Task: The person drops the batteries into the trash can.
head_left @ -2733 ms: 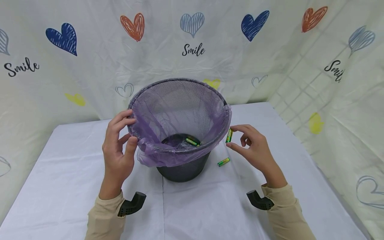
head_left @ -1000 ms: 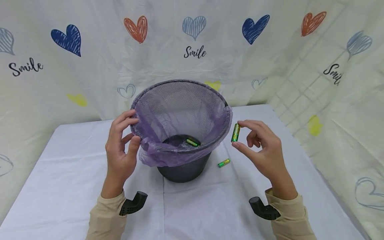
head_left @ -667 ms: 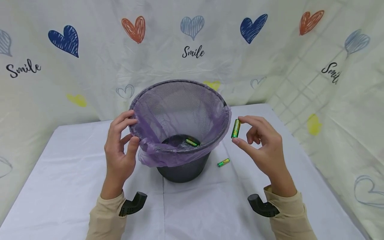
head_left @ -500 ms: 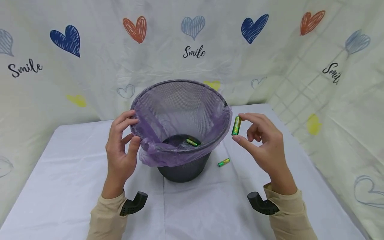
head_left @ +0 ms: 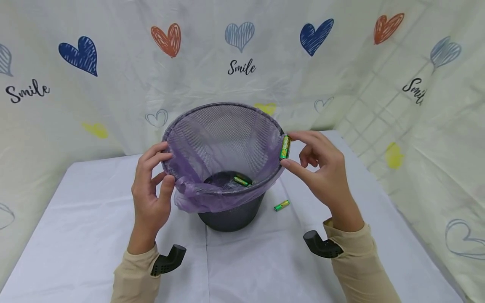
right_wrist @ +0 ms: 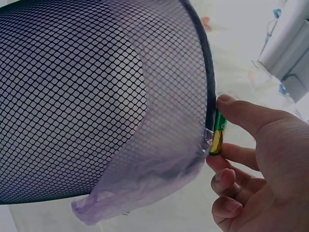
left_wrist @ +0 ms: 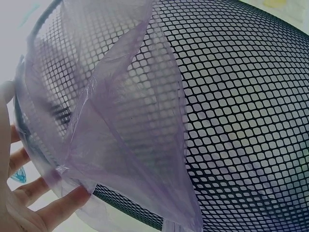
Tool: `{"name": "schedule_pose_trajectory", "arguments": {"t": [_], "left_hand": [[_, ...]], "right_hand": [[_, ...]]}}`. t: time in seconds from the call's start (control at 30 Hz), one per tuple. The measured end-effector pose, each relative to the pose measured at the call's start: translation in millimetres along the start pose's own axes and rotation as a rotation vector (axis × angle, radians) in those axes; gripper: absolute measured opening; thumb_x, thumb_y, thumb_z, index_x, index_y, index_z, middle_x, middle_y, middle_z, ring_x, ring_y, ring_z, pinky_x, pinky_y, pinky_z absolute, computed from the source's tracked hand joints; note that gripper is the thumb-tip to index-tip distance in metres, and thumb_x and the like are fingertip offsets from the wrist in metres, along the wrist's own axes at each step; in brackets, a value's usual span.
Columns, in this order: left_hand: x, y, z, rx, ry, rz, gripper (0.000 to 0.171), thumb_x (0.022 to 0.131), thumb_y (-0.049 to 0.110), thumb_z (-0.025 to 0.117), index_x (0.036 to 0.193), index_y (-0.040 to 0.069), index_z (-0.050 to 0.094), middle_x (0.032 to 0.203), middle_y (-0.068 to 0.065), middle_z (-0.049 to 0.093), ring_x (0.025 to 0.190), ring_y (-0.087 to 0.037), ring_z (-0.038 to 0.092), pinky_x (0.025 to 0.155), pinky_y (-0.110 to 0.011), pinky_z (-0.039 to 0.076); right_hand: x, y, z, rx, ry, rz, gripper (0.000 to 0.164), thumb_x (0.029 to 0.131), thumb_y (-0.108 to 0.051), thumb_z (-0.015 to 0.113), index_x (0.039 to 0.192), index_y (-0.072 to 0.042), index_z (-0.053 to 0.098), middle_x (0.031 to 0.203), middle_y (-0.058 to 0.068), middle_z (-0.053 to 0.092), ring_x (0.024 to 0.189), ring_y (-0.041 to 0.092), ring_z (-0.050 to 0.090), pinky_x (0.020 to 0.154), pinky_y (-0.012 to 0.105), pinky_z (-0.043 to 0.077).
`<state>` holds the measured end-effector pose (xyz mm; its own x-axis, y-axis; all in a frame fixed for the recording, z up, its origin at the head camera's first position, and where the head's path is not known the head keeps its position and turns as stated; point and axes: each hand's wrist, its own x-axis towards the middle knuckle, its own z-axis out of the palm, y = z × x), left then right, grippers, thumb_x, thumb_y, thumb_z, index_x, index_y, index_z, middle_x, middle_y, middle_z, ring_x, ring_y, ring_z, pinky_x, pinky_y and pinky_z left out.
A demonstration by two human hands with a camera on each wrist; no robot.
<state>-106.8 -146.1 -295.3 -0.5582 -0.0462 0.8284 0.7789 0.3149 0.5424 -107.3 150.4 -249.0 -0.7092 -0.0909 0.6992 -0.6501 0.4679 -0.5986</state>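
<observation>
A dark mesh wastebasket [head_left: 231, 219] stands on the table, lined with a translucent purple bag [head_left: 206, 202] folded over its rim. My left hand [head_left: 151, 198] rests at the basket's left side, fingertips and thumb touching the lined rim. In the left wrist view, those fingers [left_wrist: 63, 208] lie fairly straight against the bag. Between thumb and index finger, my right hand [head_left: 322, 168] pinches a green and yellow battery [head_left: 285, 147] upright at the right rim. The same battery [right_wrist: 218, 133] is beside the rim in the right wrist view. Another battery [head_left: 241, 181] lies inside on the basket's bottom.
One more green battery [head_left: 281, 205] lies on the white tablecloth [head_left: 246, 269], right of the basket's base. A curtain [head_left: 242, 88] printed with hearts hangs behind the table. Each sleeve carries a black wrist device [head_left: 322, 245].
With the pinched battery, my right hand first drew away to the right, then rose and came back left to the rim. The left hand stayed at the rim; the other batteries stayed put.
</observation>
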Motion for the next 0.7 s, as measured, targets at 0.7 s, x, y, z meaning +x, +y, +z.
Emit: {"name": "schedule_pose_trajectory", "arguments": {"t": [0.7], "left_hand": [[0.0,0.4,1.4,-0.003,0.001,-0.002,0.057,0.092,0.039,0.051,0.109,-0.015,0.051,0.125,-0.03,0.048,0.118,-0.031,0.048,0.076,-0.011,0.05]], "right_hand": [[16,-1,9,0.0,-0.041,0.006,0.042,0.068,0.004,0.075,0.108,0.001,0.064,0.096,0.015,0.06,0.058,0.006,0.036,0.052,0.018,0.027]]}}
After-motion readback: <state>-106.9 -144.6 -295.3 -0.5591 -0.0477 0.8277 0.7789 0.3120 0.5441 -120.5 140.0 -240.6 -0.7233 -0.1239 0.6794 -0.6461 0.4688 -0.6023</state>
